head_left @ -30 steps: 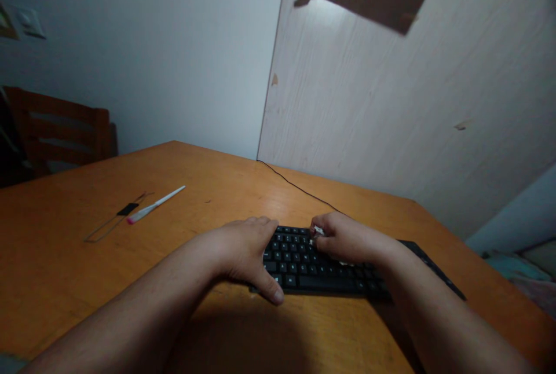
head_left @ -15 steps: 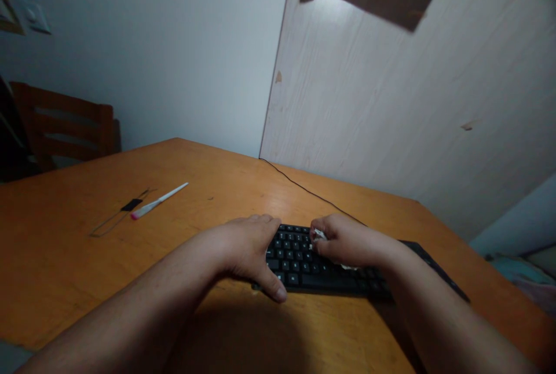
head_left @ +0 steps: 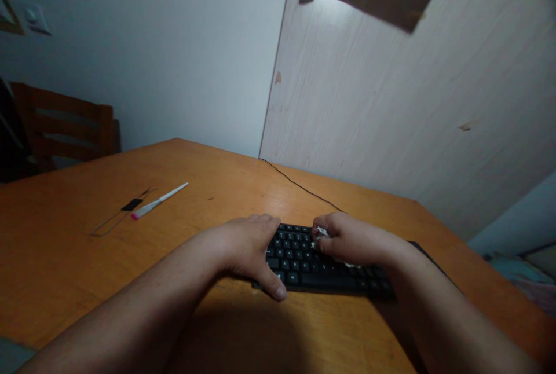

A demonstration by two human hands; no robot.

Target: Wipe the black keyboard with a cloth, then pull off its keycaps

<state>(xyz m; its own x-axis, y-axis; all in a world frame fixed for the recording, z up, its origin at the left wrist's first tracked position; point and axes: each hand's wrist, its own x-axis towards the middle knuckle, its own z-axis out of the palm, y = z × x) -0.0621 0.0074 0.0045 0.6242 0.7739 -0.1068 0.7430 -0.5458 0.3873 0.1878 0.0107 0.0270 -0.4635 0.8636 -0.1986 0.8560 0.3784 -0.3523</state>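
A black keyboard [head_left: 304, 267] with white-lettered keys lies on the wooden table. My left hand [head_left: 252, 249] spans its left end, thumb over the front edge and fingers towards the back edge, holding it. Over the keys right of the middle is my right hand [head_left: 343, 238], its fingers curled round a crumpled white tissue [head_left: 321, 232]. Part of the tissue shows under the palm, close against the keys. My right hand and forearm hide much of the keyboard's right part.
On the table [head_left: 226, 177] at the left lie a white stick-like tool [head_left: 160, 200] with a pink end and a thin wire loop with a black piece [head_left: 132, 205]. A black cable [head_left: 299, 187] runs to the wall. A wooden chair [head_left: 65, 122] stands at the far left.
My right hand with the tissue has shifted very slightly right and back over the keys. My left hand and the keyboard look unmoved.
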